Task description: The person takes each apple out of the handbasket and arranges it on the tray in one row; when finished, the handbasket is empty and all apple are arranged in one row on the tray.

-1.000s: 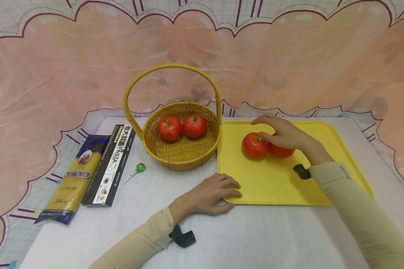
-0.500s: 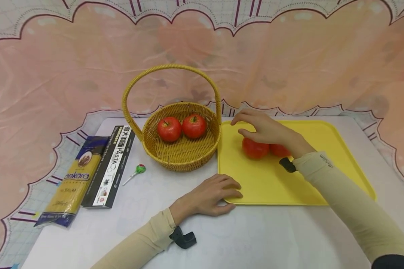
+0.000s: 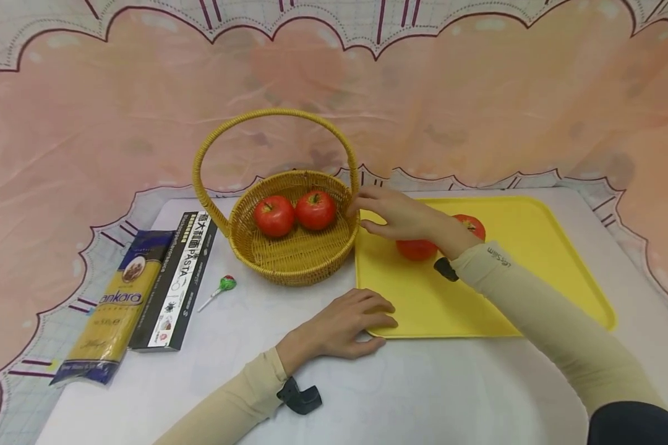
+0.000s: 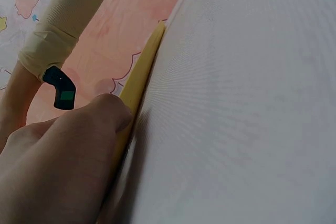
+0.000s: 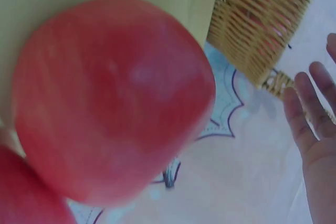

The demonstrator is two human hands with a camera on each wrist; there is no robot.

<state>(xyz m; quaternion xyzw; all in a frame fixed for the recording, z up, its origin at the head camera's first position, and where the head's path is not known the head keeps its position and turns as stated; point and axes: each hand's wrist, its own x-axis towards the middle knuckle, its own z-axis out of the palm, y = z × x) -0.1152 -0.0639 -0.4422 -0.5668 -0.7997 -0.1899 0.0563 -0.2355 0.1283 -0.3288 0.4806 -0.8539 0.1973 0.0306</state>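
Note:
My left hand [image 3: 349, 324] rests at the near left corner of the yellow tray [image 3: 462, 303], fingers over the rim. In the left wrist view its thumb [image 4: 113, 109] lies against the tray's edge. My right hand [image 3: 398, 213] is at the right side of the wicker basket [image 3: 289, 275], overlapping the foot of its handle, fingers spread and holding nothing. Two red apples [image 3: 316, 210] sit inside the basket. On the tray are two more: one apple [image 3: 416, 249] partly hidden under my right hand, the other apple [image 3: 471, 226] behind my wrist.
Left of the basket a lollipop [image 3: 226, 283] lies on the white table [image 3: 245, 346]. Further left are a black and white pasta box [image 3: 172, 284] and a yellow and blue pasta bag [image 3: 117, 303]. A pink patterned cloth [image 3: 145, 105] hangs behind.
My right hand has moved left from above the tray's apples to the basket's right side. The left hand has stayed at the tray corner; the apples have not moved.

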